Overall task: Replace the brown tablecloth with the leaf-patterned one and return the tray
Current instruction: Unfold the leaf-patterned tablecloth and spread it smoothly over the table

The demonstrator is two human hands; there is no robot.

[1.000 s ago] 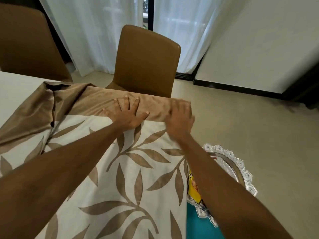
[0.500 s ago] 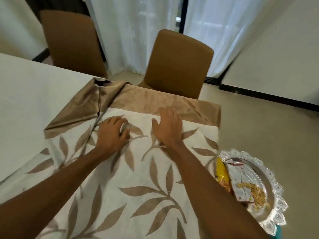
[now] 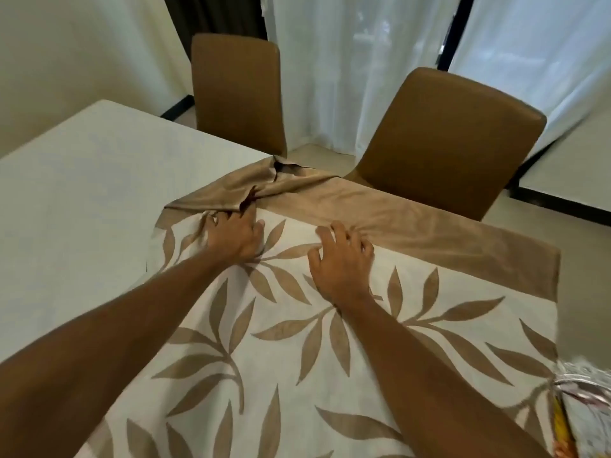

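The leaf-patterned cloth (image 3: 297, 355) lies spread over the near part of the table. Beyond its far edge a band of brown tablecloth (image 3: 413, 223) shows, bunched into folds at its left end. My left hand (image 3: 236, 238) rests at the cloth's far left corner, fingers curled into the fabric under the brown folds. My right hand (image 3: 340, 262) lies on the leaf cloth's far edge with fingers bent, touching the brown band. The silver tray (image 3: 585, 404) with packets shows only as a sliver at the lower right edge.
The bare white tabletop (image 3: 82, 209) extends to the left. Two brown chairs (image 3: 446, 140) stand behind the table's far side, the second chair (image 3: 236, 90) farther left. White curtains (image 3: 330, 61) hang behind them. Floor lies to the right.
The view has swung left, so the tray slid to the frame's corner. Both hands moved from the brown band back onto the leaf cloth; my left hand went to its far left corner.
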